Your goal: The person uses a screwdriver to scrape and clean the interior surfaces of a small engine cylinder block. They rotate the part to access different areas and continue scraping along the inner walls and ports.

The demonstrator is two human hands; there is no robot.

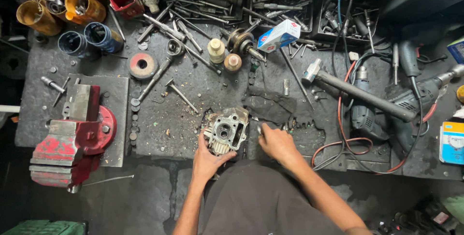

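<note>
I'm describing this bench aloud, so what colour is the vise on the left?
Red, with worn bare-metal jaws; the vise shows best in the head view.

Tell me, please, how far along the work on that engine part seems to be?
Done: the metal engine part sits stripped on the bench, off any engine. In hand: the left hand steadies it while the right hand touches something small beside the dark rag. Left: its ports stand open, and the hammer and loose tools lie scattered.

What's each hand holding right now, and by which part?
The left hand grips the metal engine part by its lower left edge. The right hand rests on the bench beside it; whether it holds anything cannot be told.
</note>
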